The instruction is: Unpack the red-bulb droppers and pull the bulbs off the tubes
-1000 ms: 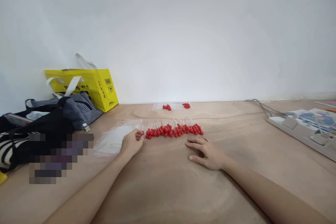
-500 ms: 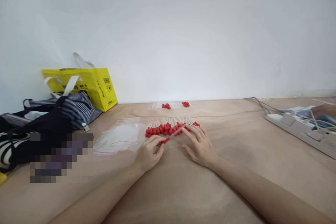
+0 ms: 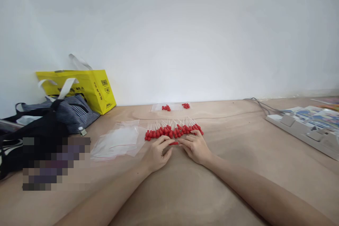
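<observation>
Between my hands lies a small red rubber bulb [image 3: 173, 143], which looks like the end of a dropper; its clear tube does not show now. My left hand [image 3: 159, 152] pinches it from the left, thumb below the fingers. From the right, the bent fingertips of my right hand [image 3: 195, 147] close on its other end, partly hiding it. Just beyond my fingers a row of droppers with red bulbs [image 3: 159, 132] lies on the table, bulbs toward me and thin pale tubes pointing away. Clear zip bags [image 3: 119, 139] are stacked left of my left hand.
Near the wall lies a clear bag [image 3: 174, 107] holding two clusters of red-bulbed droppers. A yellow shopping bag [image 3: 102, 93], a striped bag [image 3: 76, 113] and a black bag [image 3: 39, 137] crowd the left. On the right sit a white power strip [image 3: 302, 132], cables and printed sheets [image 3: 325, 116].
The held dropper was slanted with its clear tube showing; now only a level red bulb shows. My right hand has come lower and closer to my left. Another person's hand at far right has gone.
</observation>
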